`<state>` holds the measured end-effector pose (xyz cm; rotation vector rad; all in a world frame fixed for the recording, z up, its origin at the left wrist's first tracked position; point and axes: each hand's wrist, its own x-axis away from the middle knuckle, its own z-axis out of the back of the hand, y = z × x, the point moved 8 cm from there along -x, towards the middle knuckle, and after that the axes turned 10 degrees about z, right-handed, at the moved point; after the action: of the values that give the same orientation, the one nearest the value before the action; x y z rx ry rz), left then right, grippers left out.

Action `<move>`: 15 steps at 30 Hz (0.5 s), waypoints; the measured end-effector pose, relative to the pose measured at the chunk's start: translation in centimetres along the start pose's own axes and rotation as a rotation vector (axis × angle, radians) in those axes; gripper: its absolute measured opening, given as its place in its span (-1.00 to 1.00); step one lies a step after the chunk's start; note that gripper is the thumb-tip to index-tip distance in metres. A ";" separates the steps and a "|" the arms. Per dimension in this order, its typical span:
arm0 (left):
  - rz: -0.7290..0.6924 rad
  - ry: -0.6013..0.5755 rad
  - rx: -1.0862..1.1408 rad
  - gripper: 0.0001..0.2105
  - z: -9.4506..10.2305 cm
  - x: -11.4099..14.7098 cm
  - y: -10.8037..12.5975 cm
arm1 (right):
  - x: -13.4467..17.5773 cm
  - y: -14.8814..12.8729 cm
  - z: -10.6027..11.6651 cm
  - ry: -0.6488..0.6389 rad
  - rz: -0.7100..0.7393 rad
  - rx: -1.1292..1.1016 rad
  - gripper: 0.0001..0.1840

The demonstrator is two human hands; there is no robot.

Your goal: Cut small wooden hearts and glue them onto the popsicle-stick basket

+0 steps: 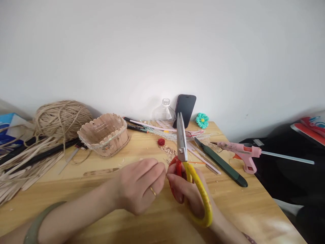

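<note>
My left hand (142,184) is closed, fingers curled inward and a ring on one of them. Whatever it pinches, if anything, is hidden or too small to name. Just right of it, my right hand (189,189) grips a pair of scissors (181,142) with one red and one yellow handle, blades together and pointing up. Beyond the hands lie a small red rolled rosette (161,141) and a scatter of wood shavings (169,154). A flat wooden stick (101,171) rests on the table left of my left hand.
An oval wooden-stick basket (118,142) stands left, by a twine ball (63,118) and bundled wooden sticks (22,173). At right are a green-handled cutter (223,166) and pink glue gun (250,154). A phone (187,108), clear bottle (165,112) and turquoise flower (202,120) line the wall.
</note>
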<state>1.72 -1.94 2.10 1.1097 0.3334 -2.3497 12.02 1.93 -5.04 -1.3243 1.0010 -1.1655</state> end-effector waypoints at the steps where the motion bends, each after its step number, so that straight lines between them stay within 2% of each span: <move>1: -0.052 0.048 -0.025 -0.77 0.2 0.3 0.5 | 0.1 0.1 -0.1 0.002 -0.020 0.007 -0.80; 3: -0.111 0.085 -0.049 -0.75 0.2 0.6 1.1 | 0.2 0.3 -0.3 0.004 -0.034 0.002 -0.86; 5: -0.125 0.059 -0.024 -0.75 -0.2 0.7 1.3 | 0.3 0.3 -0.3 0.016 -0.027 0.001 -0.88; 8: 0.019 0.005 0.139 -0.79 -0.4 0.1 0.2 | 0.4 0.2 0.0 0.035 -0.002 0.019 -0.88; 10: 0.274 -0.050 0.308 -0.83 -0.8 -0.5 -1.8 | 0.4 0.0 0.0 0.019 0.008 0.009 -0.88; 12: 0.636 -0.170 0.515 -0.87 -2.0 -0.3 -4.3 | 0.4 -0.2 0.0 -0.009 0.006 0.007 -0.88; 13: 0.828 -0.282 0.630 -0.90 -3.1 0.2 -5.2 | 0.4 -0.2 0.0 -0.026 0.005 0.017 -0.88; 15: 1.119 -0.499 0.847 -0.91 -5.0 1.6 -5.6 | 0.3 -0.3 0.0 -0.059 0.005 0.054 -0.87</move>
<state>1.02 4.33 -2.30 0.6431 -1.2338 -1.5619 12.03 1.67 -4.72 -1.3053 0.9236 -1.1360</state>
